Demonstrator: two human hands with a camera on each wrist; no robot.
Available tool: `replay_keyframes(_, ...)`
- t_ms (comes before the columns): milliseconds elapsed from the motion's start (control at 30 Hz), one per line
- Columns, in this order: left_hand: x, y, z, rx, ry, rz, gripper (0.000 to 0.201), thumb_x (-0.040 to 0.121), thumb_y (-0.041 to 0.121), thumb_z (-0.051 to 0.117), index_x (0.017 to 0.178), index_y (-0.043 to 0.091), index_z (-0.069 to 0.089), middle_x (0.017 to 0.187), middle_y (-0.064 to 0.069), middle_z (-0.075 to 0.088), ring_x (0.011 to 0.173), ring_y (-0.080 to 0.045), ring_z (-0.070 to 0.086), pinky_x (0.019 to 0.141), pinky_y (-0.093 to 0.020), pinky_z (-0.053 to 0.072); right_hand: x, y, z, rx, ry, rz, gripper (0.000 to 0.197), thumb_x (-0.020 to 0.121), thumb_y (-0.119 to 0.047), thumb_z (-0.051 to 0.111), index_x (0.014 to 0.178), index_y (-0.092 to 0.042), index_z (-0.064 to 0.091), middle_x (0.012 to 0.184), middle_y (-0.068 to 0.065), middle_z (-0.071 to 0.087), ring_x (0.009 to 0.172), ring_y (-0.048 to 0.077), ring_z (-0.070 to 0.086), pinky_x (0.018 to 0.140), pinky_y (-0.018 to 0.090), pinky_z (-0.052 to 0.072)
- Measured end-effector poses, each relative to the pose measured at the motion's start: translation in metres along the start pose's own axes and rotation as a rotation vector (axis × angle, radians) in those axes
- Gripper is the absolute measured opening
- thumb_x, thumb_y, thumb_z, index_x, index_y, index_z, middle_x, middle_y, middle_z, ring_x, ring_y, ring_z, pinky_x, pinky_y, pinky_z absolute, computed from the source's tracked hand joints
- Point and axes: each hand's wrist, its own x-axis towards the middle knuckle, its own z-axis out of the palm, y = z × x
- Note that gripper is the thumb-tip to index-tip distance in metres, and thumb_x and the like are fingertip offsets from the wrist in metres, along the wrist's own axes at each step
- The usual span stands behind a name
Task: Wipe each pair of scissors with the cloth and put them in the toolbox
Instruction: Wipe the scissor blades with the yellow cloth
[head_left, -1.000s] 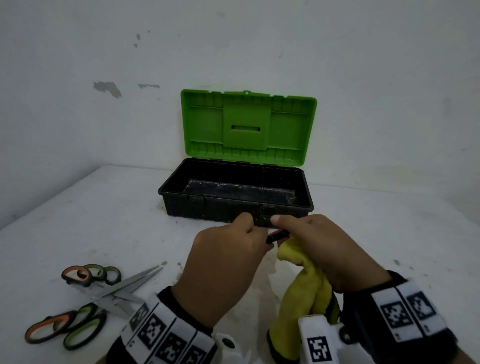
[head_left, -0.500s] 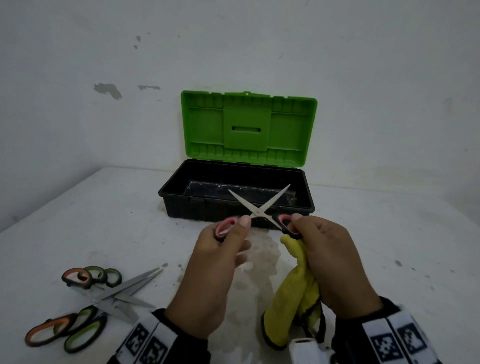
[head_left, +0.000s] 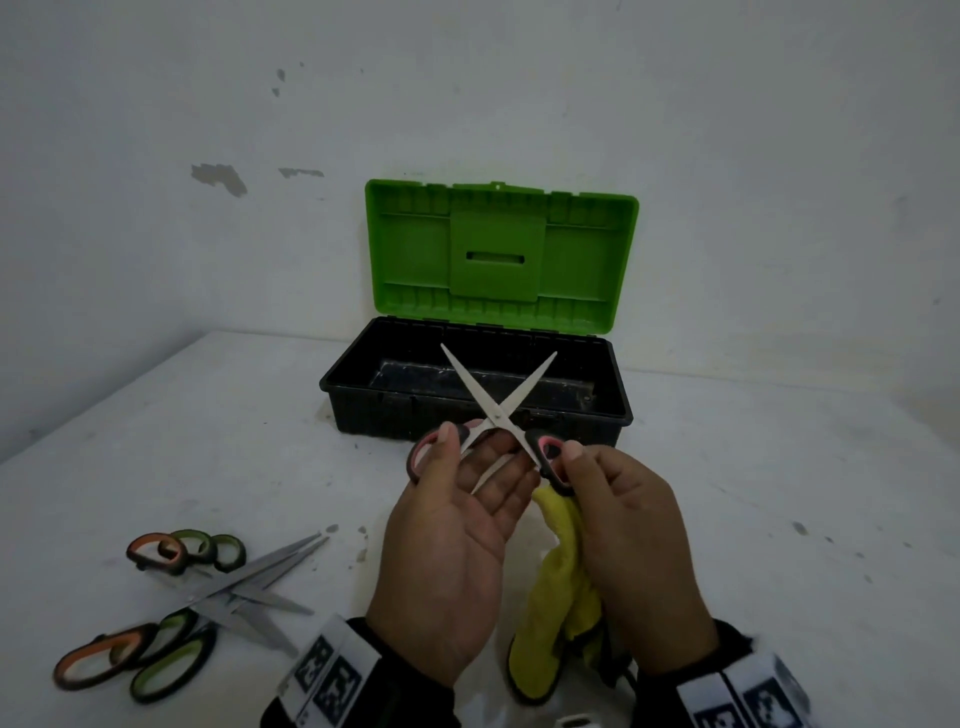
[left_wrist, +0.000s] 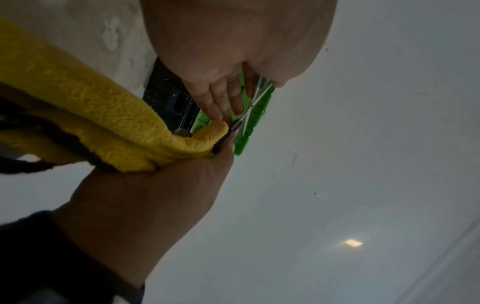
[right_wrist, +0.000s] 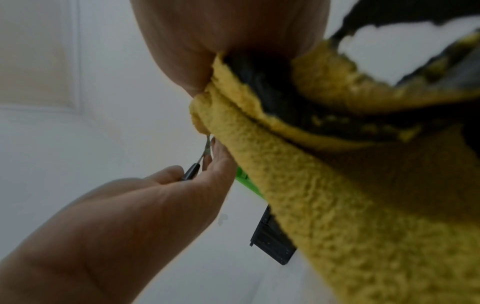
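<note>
Pink-and-black-handled scissors (head_left: 496, 415) are held up in front of the toolbox, blades spread in an X and pointing away from me. My left hand (head_left: 480, 457) pinches the left handle under its thumb, the other fingers lying straight beneath. My right hand (head_left: 576, 467) pinches the right handle and also grips the yellow cloth (head_left: 566, 571), which hangs down from its palm. The left wrist view shows the cloth (left_wrist: 103, 115) bunched in the right hand (left_wrist: 155, 195). The black toolbox (head_left: 467, 410) stands with its green lid (head_left: 498, 254) raised; I see nothing lying in it.
Two more pairs of scissors lie crossed on the white table at the front left, one with orange and green handles (head_left: 187, 551), the other nearer me (head_left: 140, 665). A white wall stands close behind the toolbox.
The scissors, one second ago mostly hidden between my hands, now stand with blades spread in an X and are raised a little. My left fingers have straightened under the handle.
</note>
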Motion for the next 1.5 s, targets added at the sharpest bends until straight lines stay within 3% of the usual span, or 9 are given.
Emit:
replay_keyframes(133, 0.003, 0.004, -0.006, 0.032, -0.044, 0.024, 0.037, 0.094, 0.032, 0.049, 0.106, 0.000, 0.061, 0.105, -0.021, 0.073, 0.097, -0.033, 0.073, 0.082, -0.041, 0.061, -0.004, -0.004, -0.002, -0.054, -0.063, -0.025, 0.036, 0.094, -0.037, 0.052, 0.069, -0.018, 0.070, 0.066, -0.005, 0.068, 0.061, 0.006, 0.062, 0.055, 0.012, 0.046)
replay_keyframes(233, 0.008, 0.013, -0.011, 0.059, -0.062, 0.036, 0.033, 0.094, 0.030, 0.049, 0.101, 0.000, 0.062, 0.105, -0.023, 0.073, 0.098, -0.033, 0.073, 0.081, -0.042, 0.061, 0.002, -0.008, -0.017, -0.076, -0.132, 0.107, 0.052, 0.098, -0.046, 0.044, 0.068, -0.012, 0.070, 0.068, 0.005, 0.069, 0.066, 0.017, 0.064, 0.060, 0.029, 0.050)
replay_keyframes(300, 0.010, 0.019, -0.015, 0.083, -0.064, 0.044, 0.032, 0.096, 0.028, 0.047, 0.099, 0.000, 0.062, 0.103, -0.023, 0.073, 0.096, -0.033, 0.073, 0.080, -0.043, 0.061, 0.010, -0.005, -0.033, -0.112, -0.123, 0.152, 0.046, 0.099, -0.038, 0.045, 0.070, -0.010, 0.069, 0.071, 0.007, 0.068, 0.071, 0.018, 0.063, 0.064, 0.028, 0.046)
replay_keyframes(533, 0.005, 0.019, -0.016, 0.172, -0.095, 0.020, 0.034, 0.095, 0.026, 0.047, 0.109, -0.003, 0.059, 0.101, -0.025, 0.073, 0.093, -0.036, 0.073, 0.074, -0.042, 0.062, 0.024, -0.034, -0.051, -0.190, -0.042, -0.077, 0.008, 0.086, -0.026, 0.066, 0.079, -0.023, 0.069, 0.070, -0.009, 0.067, 0.059, 0.002, 0.059, 0.050, 0.013, 0.044)
replay_keyframes(767, -0.002, 0.013, -0.011, 0.219, -0.163, 0.001, 0.050, 0.087, 0.029, 0.050, 0.124, -0.005, 0.049, 0.099, -0.026, 0.073, 0.093, -0.039, 0.073, 0.074, -0.044, 0.062, 0.020, -0.040, -0.025, -0.323, -0.032, -0.412, 0.005, 0.086, -0.023, 0.073, 0.090, -0.023, 0.072, 0.080, -0.016, 0.068, 0.080, -0.002, 0.063, 0.067, 0.003, 0.043)
replay_keyframes(933, -0.005, 0.015, -0.011, 0.267, -0.188, 0.010, 0.052, 0.082, 0.030, 0.052, 0.119, -0.007, 0.052, 0.099, -0.028, 0.073, 0.091, -0.040, 0.073, 0.073, -0.045, 0.062, 0.021, -0.023, -0.016, -0.481, -0.017, -0.590, 0.006, 0.087, -0.018, 0.073, 0.093, -0.016, 0.072, 0.085, -0.005, 0.067, 0.079, 0.003, 0.057, 0.077, 0.006, 0.043)
replay_keyframes(1167, -0.007, 0.015, -0.011, 0.267, -0.190, 0.013, 0.049, 0.080, 0.029, 0.053, 0.115, -0.006, 0.054, 0.095, -0.027, 0.073, 0.088, -0.040, 0.074, 0.069, -0.043, 0.062, 0.016, -0.021, -0.012, -0.505, 0.030, -0.596, 0.006, 0.088, -0.020, 0.067, 0.089, -0.016, 0.071, 0.081, -0.005, 0.066, 0.074, 0.007, 0.057, 0.073, 0.014, 0.045)
replay_keyframes(1333, -0.007, 0.012, -0.009, 0.247, -0.192, 0.008, 0.049, 0.081, 0.028, 0.053, 0.115, -0.007, 0.053, 0.094, -0.027, 0.074, 0.087, -0.039, 0.074, 0.068, -0.042, 0.062, 0.021, -0.020, -0.016, -0.474, 0.131, -0.534, 0.004, 0.089, -0.018, 0.070, 0.085, -0.016, 0.071, 0.077, -0.006, 0.066, 0.073, 0.004, 0.056, 0.069, 0.009, 0.043)
replay_keyframes(1500, -0.007, 0.016, -0.013, 0.276, -0.198, 0.003, 0.040, 0.081, 0.027, 0.052, 0.106, -0.004, 0.057, 0.093, -0.028, 0.073, 0.085, -0.040, 0.074, 0.068, -0.043, 0.062, 0.015, -0.020, -0.011, -0.475, 0.047, -0.586, 0.004, 0.089, -0.020, 0.068, 0.087, -0.017, 0.070, 0.078, -0.006, 0.066, 0.070, 0.004, 0.056, 0.068, 0.013, 0.046)
